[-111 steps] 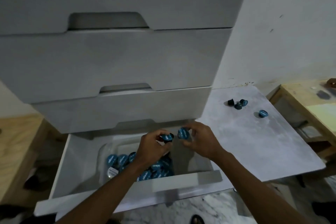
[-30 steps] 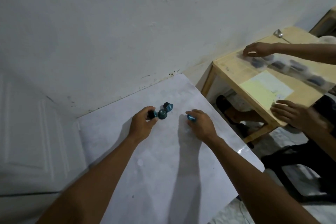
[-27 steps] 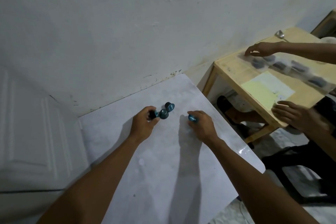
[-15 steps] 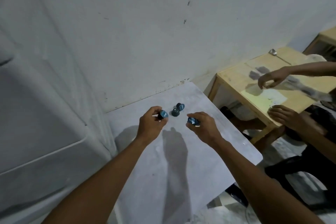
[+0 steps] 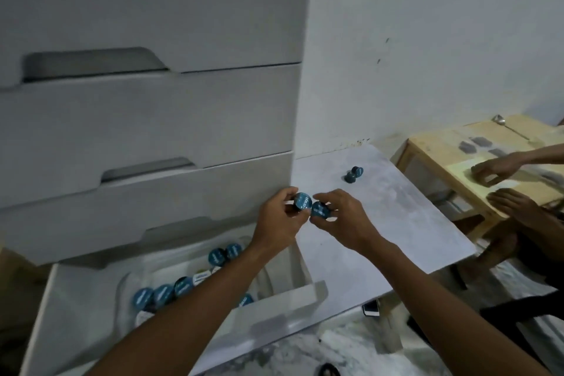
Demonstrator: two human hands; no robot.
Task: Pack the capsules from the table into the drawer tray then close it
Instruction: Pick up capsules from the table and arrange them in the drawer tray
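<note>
My left hand (image 5: 282, 220) grips a blue-lidded capsule (image 5: 302, 201), and my right hand (image 5: 343, 218) grips a second blue capsule (image 5: 319, 210). Both hands hover side by side at the left edge of the white table (image 5: 396, 223), just above the right end of the open bottom drawer (image 5: 287, 296). Inside the drawer a clear tray (image 5: 125, 281) holds several blue capsules (image 5: 164, 293); my left forearm hides part of them. Two capsules (image 5: 354, 174) remain lying on the table near the wall.
Shut grey drawers (image 5: 146, 119) stack above the open one. To the right stands a wooden table (image 5: 433, 146) where another person's hands (image 5: 494, 169) handle dark items. A phone (image 5: 371, 309) lies on the floor under the white table.
Both hands lifted a capsule each off the table and carried them left to the drawer's edge. My view swung left and down, bringing the open drawer back into sight.
</note>
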